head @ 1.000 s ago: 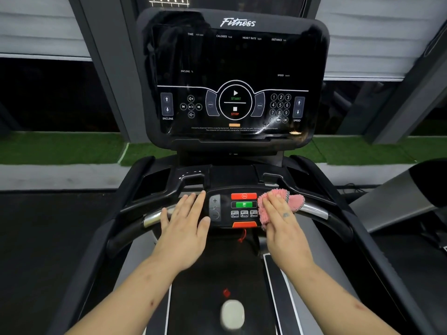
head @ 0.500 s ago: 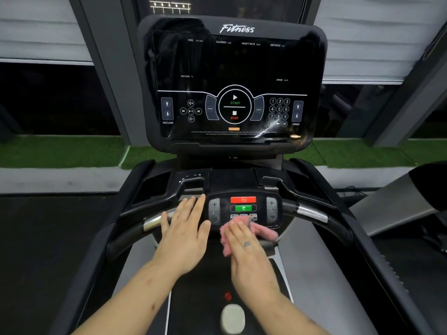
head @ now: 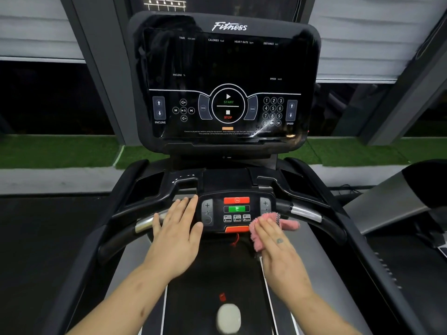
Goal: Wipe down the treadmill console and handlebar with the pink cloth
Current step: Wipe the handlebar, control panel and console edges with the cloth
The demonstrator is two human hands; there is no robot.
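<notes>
The black treadmill console [head: 227,76] stands upright ahead, its dark screen printed with START and STOP. Below it a small button panel [head: 236,210] sits in the middle of the black handlebar [head: 312,217]. My right hand [head: 278,247] lies flat with straight fingers on the pink cloth [head: 268,220], pressing it against the panel's lower right corner and the handlebar. My left hand [head: 177,228] rests flat on the handlebar just left of the panel, fingers straight, holding nothing.
The dark running belt [head: 212,281] lies below my arms, with a white oval object [head: 228,315] and a red safety cord [head: 235,239] hanging over it. A neighbouring grey machine [head: 396,197] stands at the right. Green turf [head: 55,151] lies beyond the window posts.
My right hand slid the pink cloth from the right side of the panel down to its lower middle, then back right to the lower right corner. My left hand stayed put.
</notes>
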